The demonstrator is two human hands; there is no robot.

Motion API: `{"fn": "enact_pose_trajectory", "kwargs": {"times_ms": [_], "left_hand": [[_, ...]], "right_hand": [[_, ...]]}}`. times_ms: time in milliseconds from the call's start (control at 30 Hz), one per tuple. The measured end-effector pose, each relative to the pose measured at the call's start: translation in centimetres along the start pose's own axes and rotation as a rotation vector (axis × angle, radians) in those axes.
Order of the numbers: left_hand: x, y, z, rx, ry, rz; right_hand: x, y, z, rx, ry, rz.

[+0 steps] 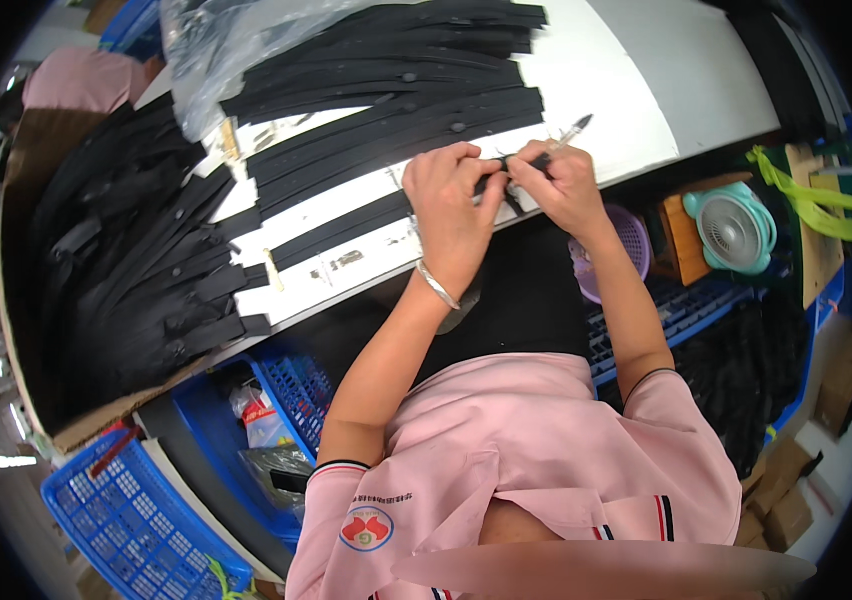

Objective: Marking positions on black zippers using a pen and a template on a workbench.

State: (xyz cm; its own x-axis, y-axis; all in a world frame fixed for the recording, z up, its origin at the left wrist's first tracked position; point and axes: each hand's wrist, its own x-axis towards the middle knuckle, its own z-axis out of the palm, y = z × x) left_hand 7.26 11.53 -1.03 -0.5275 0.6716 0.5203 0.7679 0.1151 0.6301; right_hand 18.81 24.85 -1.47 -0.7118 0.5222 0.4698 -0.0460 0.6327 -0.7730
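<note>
At the near edge of the white table (pixel 636 135), my left hand (pixel 453 200) is closed in a pinch on the end of a black fabric strip (pixel 341 228), which runs off to the left. Close beside it, my right hand (pixel 563 185) is closed too, its fingertips almost meeting the left ones at the dark material. From its grip a slim pen-like tool (pixel 573 130) with a pale shaft and a dark pointed end sticks up. The fingers hide the tool's other end. Beyond my hands lie several black strips (pixel 396 135) in rows.
A carton (pixel 21 370) full of black strips stands left, near a clear plastic bag (pixel 236 50). Blue baskets (pixel 131 500) sit lower left. Under the table at right are a purple basket (pixel 631 245), a teal fan (pixel 731 228) and a blue crate (pixel 681 315). Yellow-green ribbon (pixel 821 200) hangs farther right.
</note>
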Motion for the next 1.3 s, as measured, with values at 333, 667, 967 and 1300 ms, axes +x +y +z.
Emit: {"fn": "enact_pose_trajectory", "kwargs": {"times_ms": [333,667,967,1300], "left_hand": [[4.0,-4.4,0.1,0.119,-0.211,-0.092],[12.4,-12.9,0.8,0.12,-0.075,-0.004],[2.6,-11.1,-10.5,0.473,-0.059,-0.055],[-1.1,-17.4,-21.1,0.794,0.09,-0.235]], "right_hand": [[-1.4,-0.4,-0.2,0.256,0.116,0.157],[-1.0,-0.8,0.4,0.255,0.139,0.191],[-1.3,-0.3,0.5,0.19,0.158,0.167],[-1.4,0.1,0.3,0.132,0.152,0.215]]}}
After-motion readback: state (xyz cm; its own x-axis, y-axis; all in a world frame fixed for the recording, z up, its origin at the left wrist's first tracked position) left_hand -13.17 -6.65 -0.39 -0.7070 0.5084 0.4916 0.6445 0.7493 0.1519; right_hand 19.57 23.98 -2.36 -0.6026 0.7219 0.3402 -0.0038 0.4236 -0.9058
